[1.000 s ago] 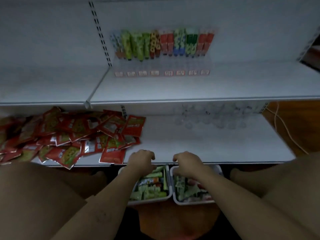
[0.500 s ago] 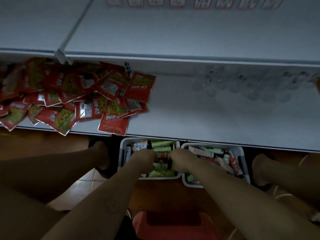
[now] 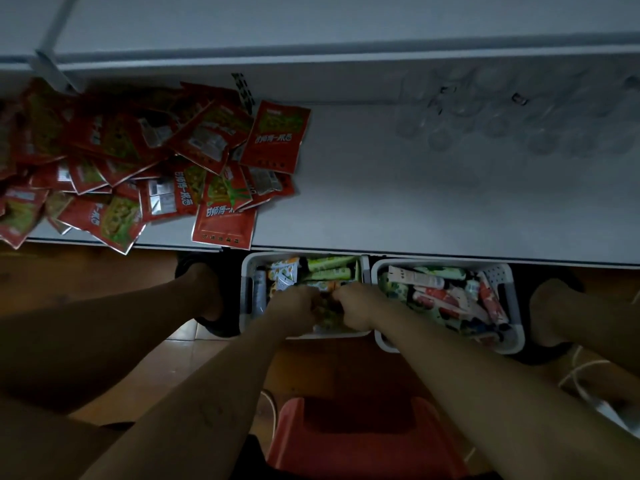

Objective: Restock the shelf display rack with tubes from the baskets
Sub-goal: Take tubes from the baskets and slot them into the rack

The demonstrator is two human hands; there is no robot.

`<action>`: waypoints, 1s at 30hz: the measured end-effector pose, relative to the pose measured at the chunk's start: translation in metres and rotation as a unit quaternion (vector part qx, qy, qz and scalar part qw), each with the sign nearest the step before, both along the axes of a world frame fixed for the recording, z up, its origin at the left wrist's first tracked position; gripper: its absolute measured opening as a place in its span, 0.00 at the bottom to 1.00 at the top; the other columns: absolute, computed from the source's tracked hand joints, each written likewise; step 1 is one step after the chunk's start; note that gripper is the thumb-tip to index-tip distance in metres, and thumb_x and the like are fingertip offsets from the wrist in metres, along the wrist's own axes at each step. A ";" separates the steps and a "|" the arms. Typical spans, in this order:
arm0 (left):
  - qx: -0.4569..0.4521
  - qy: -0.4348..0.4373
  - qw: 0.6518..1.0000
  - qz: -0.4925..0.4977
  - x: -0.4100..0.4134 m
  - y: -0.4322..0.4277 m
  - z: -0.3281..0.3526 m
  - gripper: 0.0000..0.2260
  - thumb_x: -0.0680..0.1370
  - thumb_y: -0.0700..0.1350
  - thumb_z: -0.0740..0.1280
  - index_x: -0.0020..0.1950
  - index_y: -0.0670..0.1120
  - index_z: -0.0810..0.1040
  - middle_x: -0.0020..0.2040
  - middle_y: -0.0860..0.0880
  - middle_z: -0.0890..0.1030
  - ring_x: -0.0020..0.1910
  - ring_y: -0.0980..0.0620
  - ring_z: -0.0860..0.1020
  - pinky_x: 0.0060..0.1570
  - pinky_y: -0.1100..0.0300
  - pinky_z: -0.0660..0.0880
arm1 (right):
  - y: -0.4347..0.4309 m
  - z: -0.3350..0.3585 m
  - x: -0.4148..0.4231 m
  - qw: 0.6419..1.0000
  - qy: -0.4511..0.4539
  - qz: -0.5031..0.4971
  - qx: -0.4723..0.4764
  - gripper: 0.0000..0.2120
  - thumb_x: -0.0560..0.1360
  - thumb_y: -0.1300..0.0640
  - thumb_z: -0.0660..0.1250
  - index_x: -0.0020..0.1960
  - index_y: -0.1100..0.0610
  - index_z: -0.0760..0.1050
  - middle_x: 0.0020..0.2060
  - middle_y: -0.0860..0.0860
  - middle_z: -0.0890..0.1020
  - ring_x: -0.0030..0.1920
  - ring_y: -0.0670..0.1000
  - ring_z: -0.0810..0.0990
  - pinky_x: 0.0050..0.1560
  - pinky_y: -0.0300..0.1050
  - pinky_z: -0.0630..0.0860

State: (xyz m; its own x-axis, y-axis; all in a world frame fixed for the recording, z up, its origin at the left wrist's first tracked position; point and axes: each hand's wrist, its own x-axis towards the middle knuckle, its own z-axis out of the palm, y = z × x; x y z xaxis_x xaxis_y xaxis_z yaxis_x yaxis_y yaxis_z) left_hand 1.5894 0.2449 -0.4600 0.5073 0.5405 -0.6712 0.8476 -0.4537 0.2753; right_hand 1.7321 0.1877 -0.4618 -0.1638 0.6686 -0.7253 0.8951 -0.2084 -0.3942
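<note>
Two white baskets stand on the floor under the lower shelf's front edge. The left basket (image 3: 250, 292) holds mostly green tubes (image 3: 329, 266); the right basket (image 3: 512, 306) holds red, white and green tubes (image 3: 436, 299). Both hands are down in the left basket. My left hand (image 3: 294, 308) and my right hand (image 3: 356, 308) have curled fingers around green tubes (image 3: 327, 315) between them. The display rack is out of view.
A heap of red snack packets (image 3: 138, 161) covers the left of the white lower shelf (image 3: 415, 202). Clear plastic holders (image 3: 502, 119) lie at its back right. A red stool (image 3: 363, 438) sits below me; my legs flank the baskets. A white cable (image 3: 581, 372) lies right.
The view has tilted down from the rack to the baskets. Both hands went from the shelf edge down into the left basket and closed around tubes.
</note>
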 end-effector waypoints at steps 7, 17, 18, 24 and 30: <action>0.008 -0.142 0.974 0.177 0.007 0.020 0.020 0.03 0.76 0.46 0.70 0.45 0.48 0.77 0.43 0.48 0.80 0.44 0.48 0.79 0.40 0.56 0.77 | 0.002 0.011 0.010 0.983 0.085 -0.151 0.061 0.09 0.74 0.63 0.63 0.37 0.54 0.70 0.34 0.49 0.72 0.38 0.54 0.73 0.33 0.41 0.65; 0.066 0.018 0.998 0.006 0.002 0.000 -0.001 0.13 0.75 0.49 0.67 0.58 0.50 0.76 0.55 0.45 0.80 0.53 0.43 0.78 0.48 0.52 0.76 | -0.002 0.017 0.039 0.956 0.080 -0.270 0.082 0.12 0.72 0.48 0.72 0.39 0.55 0.74 0.32 0.49 0.74 0.32 0.47 0.72 0.32 0.42 0.66; 0.073 0.033 0.997 -0.017 0.003 -0.004 -0.004 0.14 0.75 0.50 0.66 0.59 0.50 0.75 0.55 0.45 0.79 0.53 0.43 0.78 0.48 0.52 0.75 | -0.002 0.015 0.040 0.955 0.079 -0.275 0.080 0.14 0.72 0.47 0.72 0.42 0.58 0.76 0.33 0.50 0.75 0.33 0.50 0.74 0.33 0.43 0.68; 0.090 0.079 0.991 -0.063 0.002 -0.016 -0.022 0.28 0.75 0.57 0.66 0.71 0.49 0.64 0.67 0.44 0.69 0.65 0.42 0.68 0.61 0.46 0.67 | -0.005 0.001 0.037 0.957 0.068 -0.274 0.069 0.17 0.71 0.44 0.72 0.46 0.58 0.78 0.39 0.56 0.81 0.40 0.55 0.80 0.38 0.45 0.73; 0.098 0.069 0.992 -0.049 0.004 -0.013 -0.023 0.24 0.74 0.54 0.68 0.67 0.49 0.70 0.62 0.44 0.75 0.62 0.44 0.71 0.61 0.50 0.66 | -0.006 0.001 0.039 0.948 0.086 -0.300 0.059 0.14 0.71 0.47 0.73 0.46 0.58 0.79 0.40 0.55 0.82 0.40 0.54 0.81 0.39 0.45 0.75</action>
